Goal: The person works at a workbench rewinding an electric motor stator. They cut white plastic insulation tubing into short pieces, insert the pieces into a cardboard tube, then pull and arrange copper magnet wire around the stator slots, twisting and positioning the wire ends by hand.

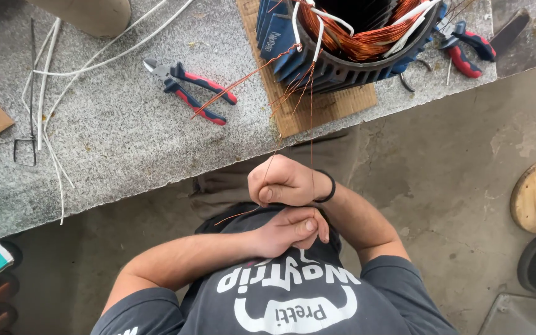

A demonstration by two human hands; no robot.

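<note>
Both hands pinch thin copper wires (311, 124) — right hand (285, 181) clenched, left hand (293, 228) gripping below — taut from motor stator (348, 37) at 12 o'clock on worktop (125, 136).

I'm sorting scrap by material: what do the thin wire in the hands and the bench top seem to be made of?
The thin wire looks like bare or enamelled copper: reddish-orange with a slight sheen, matching the motor's coils. The bench top looks like stone, probably granite: grey, speckled, matte surface.
</note>
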